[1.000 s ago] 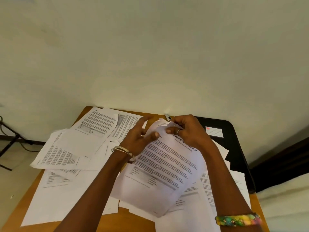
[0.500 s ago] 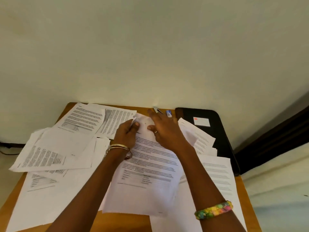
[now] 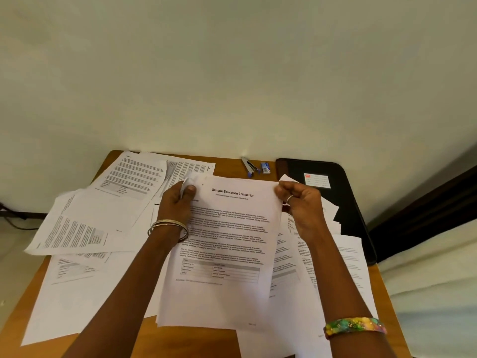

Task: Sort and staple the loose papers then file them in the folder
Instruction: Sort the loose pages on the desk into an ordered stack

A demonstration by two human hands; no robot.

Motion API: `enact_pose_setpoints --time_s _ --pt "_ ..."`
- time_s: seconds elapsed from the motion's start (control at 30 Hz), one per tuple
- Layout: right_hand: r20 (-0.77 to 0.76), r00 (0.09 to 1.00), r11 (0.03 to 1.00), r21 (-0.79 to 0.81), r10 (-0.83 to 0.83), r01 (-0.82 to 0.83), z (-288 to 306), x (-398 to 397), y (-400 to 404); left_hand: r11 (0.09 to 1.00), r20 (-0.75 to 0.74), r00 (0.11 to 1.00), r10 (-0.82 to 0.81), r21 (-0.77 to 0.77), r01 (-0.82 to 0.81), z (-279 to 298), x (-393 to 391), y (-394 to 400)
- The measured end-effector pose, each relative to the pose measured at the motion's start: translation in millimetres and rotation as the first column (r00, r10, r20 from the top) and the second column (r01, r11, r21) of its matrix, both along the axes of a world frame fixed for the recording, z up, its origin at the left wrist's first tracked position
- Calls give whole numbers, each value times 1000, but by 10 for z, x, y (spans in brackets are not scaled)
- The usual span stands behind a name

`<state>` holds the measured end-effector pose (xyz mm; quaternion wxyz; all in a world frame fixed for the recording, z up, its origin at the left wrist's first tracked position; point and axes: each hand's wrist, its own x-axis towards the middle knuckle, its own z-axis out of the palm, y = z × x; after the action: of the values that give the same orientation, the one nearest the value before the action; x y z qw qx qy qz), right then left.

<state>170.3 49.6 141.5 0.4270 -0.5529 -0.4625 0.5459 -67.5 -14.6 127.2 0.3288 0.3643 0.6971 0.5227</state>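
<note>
Both hands, left (image 3: 178, 200) and right (image 3: 299, 202), pinch the transcript's (image 3: 227, 244) far corners over the center pile, and its crumpled left corner could tear or misalign before stapling.

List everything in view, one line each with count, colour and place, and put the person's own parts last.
transcript set: one, white, printed, headed "Sample Education Transcript", held by its top corners at table centre
loose papers: many, white, printed, spread across the table on both sides
stapler: one, silver with blue, far edge of table
staple box: one, blue and white, just right of the stapler
folder: one, black with a white label, far right of table
table: one, brown wood
wall: pale, behind the table
left hand: silver bangles, grips top left corner
right hand: ring, multicoloured bracelet, grips top right corner
</note>
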Motion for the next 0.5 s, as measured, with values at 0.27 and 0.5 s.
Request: enact_pose_setpoints --time_s 0.27,0.5 --pt "112 974 980 60 -195 189 -155 -144 41 1000 -40 999 2 7 -1 -64 27 -4" --pt "-127 968 969 -149 -217 197 -172 -156 97 999 13 1000 22 -34 -21 -90 39 7"
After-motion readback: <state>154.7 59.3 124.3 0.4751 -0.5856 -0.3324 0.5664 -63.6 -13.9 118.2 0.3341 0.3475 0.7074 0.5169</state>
